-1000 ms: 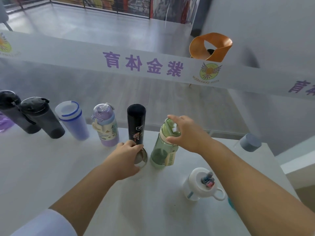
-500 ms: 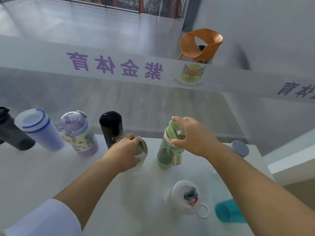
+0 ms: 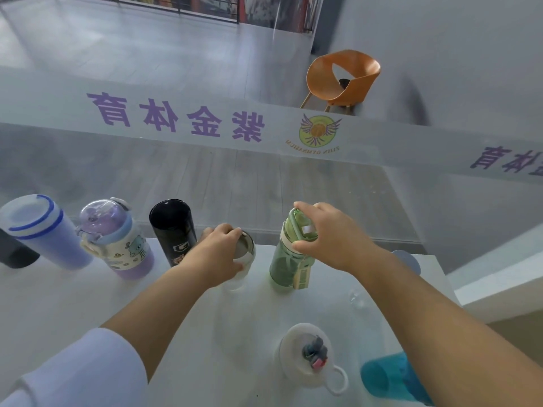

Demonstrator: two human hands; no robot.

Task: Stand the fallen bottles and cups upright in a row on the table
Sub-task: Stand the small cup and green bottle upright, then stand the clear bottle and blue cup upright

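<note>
Beyond the white surface (image 3: 73,304) stands a glass partition (image 3: 176,177) crossed by a frosted band (image 3: 58,98) printed with purple Chinese characters and a round yellow-green winged logo (image 3: 320,131), all reading mirrored. Through the glass lies a grey plank floor (image 3: 147,45), lit evenly and softly reflective. An orange shell chair (image 3: 343,79) on pale wooden legs stands on it beside a plain grey wall (image 3: 455,39). A dark railing (image 3: 176,7) runs along the far edge of the floor.
</note>
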